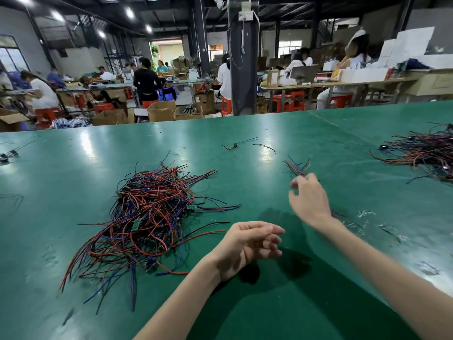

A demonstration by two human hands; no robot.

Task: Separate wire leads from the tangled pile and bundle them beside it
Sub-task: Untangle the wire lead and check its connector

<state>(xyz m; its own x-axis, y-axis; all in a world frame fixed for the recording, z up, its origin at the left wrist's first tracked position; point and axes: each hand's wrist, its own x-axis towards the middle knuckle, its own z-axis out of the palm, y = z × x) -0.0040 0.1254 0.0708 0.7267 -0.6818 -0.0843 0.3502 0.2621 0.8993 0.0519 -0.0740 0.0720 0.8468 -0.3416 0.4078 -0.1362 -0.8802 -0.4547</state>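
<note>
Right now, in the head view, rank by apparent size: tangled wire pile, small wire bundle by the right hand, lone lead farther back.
1. tangled wire pile
2-3. small wire bundle and lone lead look alike; the lead lies farther, so unranked.

I can read nothing: any print on the cardboard boxes (pixel 161 111), upper middle, or the green boards (pixel 135 224) in the tangled pile (pixel 157 192) is blurred.

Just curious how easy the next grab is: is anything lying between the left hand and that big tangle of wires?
Nothing visible does. The left hand is open just right of the tangled pile; between them lie only the green table and the pile's own stray red and black leads.
</note>
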